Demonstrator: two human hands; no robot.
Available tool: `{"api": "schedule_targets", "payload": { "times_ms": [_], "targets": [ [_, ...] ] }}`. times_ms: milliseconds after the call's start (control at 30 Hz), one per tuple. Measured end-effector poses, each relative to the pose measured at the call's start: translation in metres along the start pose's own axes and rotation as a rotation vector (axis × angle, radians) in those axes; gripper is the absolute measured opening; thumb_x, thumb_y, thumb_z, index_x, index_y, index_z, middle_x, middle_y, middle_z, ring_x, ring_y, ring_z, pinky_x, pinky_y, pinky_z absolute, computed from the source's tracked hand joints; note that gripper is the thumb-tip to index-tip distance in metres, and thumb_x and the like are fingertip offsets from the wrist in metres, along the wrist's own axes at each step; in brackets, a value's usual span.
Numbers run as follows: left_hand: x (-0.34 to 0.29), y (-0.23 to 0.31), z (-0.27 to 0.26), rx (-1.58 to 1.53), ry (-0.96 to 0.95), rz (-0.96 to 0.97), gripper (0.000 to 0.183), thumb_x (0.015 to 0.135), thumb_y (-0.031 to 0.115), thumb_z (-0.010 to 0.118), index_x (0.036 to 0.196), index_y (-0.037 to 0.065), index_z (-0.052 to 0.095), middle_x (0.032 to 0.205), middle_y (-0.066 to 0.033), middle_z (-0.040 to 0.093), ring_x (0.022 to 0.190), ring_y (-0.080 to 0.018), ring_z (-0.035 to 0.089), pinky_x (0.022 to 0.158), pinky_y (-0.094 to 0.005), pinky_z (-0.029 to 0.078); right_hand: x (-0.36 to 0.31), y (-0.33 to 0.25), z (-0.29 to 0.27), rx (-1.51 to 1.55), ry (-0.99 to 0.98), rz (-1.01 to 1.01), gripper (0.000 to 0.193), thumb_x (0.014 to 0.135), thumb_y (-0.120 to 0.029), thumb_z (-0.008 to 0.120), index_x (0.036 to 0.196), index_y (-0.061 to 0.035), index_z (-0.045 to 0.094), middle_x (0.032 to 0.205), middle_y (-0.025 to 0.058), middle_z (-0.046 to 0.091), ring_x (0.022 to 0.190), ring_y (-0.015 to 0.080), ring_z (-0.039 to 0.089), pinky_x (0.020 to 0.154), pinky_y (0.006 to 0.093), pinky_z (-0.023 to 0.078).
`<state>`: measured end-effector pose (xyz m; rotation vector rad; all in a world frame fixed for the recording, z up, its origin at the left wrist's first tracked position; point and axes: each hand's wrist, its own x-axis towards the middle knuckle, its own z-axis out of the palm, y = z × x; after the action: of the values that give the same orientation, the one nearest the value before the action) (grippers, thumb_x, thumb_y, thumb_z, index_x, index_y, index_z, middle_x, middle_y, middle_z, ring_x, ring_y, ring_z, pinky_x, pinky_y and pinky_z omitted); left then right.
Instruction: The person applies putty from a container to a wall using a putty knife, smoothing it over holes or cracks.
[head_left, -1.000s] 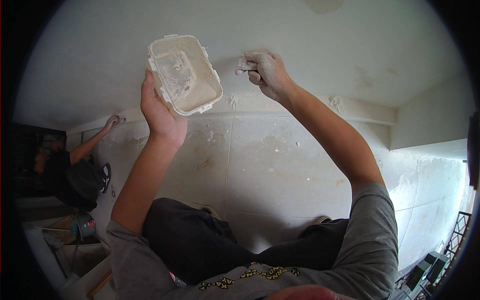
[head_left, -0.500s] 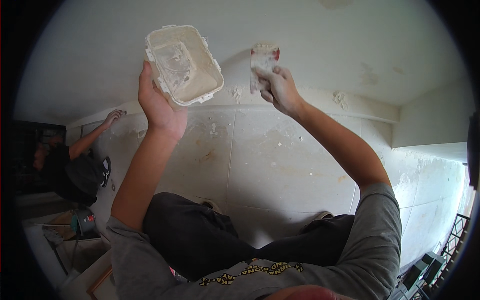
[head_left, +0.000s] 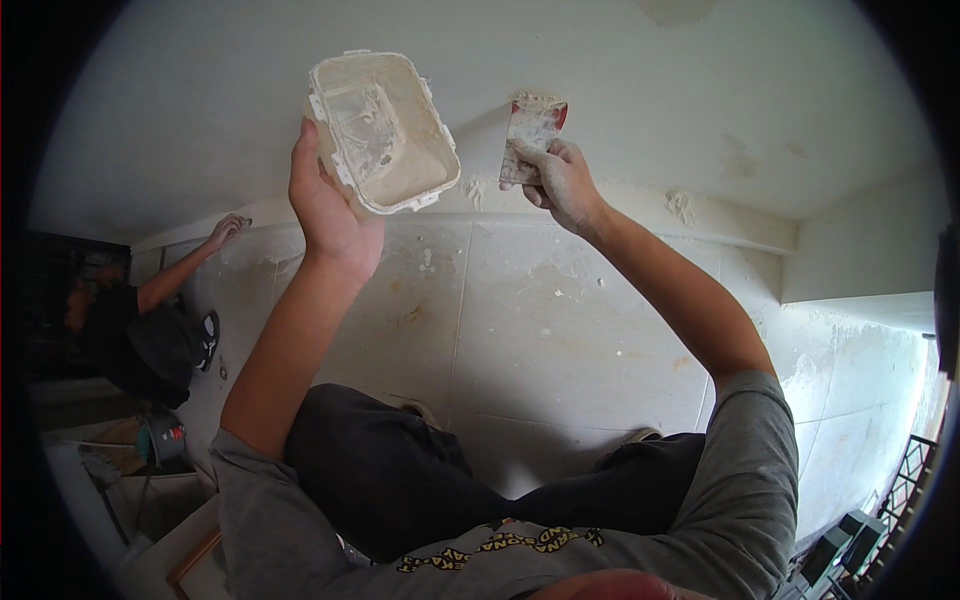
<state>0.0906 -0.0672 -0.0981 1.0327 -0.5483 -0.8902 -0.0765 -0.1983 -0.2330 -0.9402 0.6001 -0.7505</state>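
Observation:
My left hand [head_left: 335, 205] grips a square plastic tub [head_left: 440, 165] from its left side and underneath, tilted so the inside faces me. Pale filler paste [head_left: 400, 165] coats the tub's walls and floor. In my right hand [head_left: 565, 185] is a flat putty knife [head_left: 532, 130], its blade smeared white with a bit of red at one corner. Paste sits along the blade's far edge, which is at the pale wall [head_left: 640, 90]. Fingers and thumb are closed on the knife, and white residue covers them.
Below the wall runs a ledge [head_left: 740, 215] with lumps of paste [head_left: 681, 207]. The tiled floor [head_left: 560, 340] is spattered. At far left another person [head_left: 150, 330] reaches toward the wall. A grey bucket [head_left: 165, 437] stands lower left; dark metal bars [head_left: 905, 480] are at lower right.
The tub in my left hand has shifted slightly right. My right hand and the putty knife have moved a little down and right, and more of the blade shows.

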Motion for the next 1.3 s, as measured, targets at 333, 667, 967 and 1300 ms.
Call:
{"api": "schedule_targets", "payload": {
  "times_ms": [333,667,967,1300],
  "targets": [
    [-0.007,0.004,0.005,0.002,-0.003,0.010,0.059,0.103,0.048,0.036,0.143,0.006,0.042,0.141,-0.0087,0.050,0.131,-0.0238,0.048,0.110,-0.0405,0.036,0.006,-0.009,-0.005,0.057,-0.123,-0.087,0.017,0.102,-0.012,0.050,0.090,-0.0015,0.057,0.076,0.0119,0.064,0.047,0.0096,0.046,0.040,0.0231,0.032],
    [-0.013,0.003,0.001,0.018,-0.020,0.015,0.058,0.103,0.048,0.036,0.143,0.006,0.041,0.141,-0.0091,0.050,0.132,-0.0239,0.048,0.110,-0.0404,0.037,-0.008,-0.031,0.023,0.193,-0.152,-0.101,0.016,0.101,-0.009,0.050,0.086,-0.0053,0.054,0.071,0.0084,0.061,0.044,0.0059,0.036,0.039,0.0240,0.023],
    [-0.001,0.008,0.004,0.008,-0.006,0.001,0.058,0.102,0.048,0.036,0.142,0.007,0.043,0.140,-0.0086,0.051,0.130,-0.0234,0.049,0.110,-0.0399,0.037,-0.011,0.023,-0.011,0.033,-0.064,0.062,0.017,0.104,-0.019,0.050,0.093,-0.0070,0.054,0.071,0.0046,0.059,0.045,0.0057,0.037,0.040,0.0238,0.023],
    [-0.002,0.008,0.005,0.005,-0.007,-0.003,0.059,0.103,0.049,0.034,0.142,0.006,0.043,0.140,-0.0084,0.051,0.131,-0.0229,0.048,0.110,-0.0401,0.037,0.024,0.041,-0.047,-0.308,0.142,-0.021,0.043,0.104,-0.044,0.049,0.088,-0.0050,0.055,0.066,0.0051,0.056,0.045,0.0093,0.045,0.039,0.0248,0.035]
  ]
}}
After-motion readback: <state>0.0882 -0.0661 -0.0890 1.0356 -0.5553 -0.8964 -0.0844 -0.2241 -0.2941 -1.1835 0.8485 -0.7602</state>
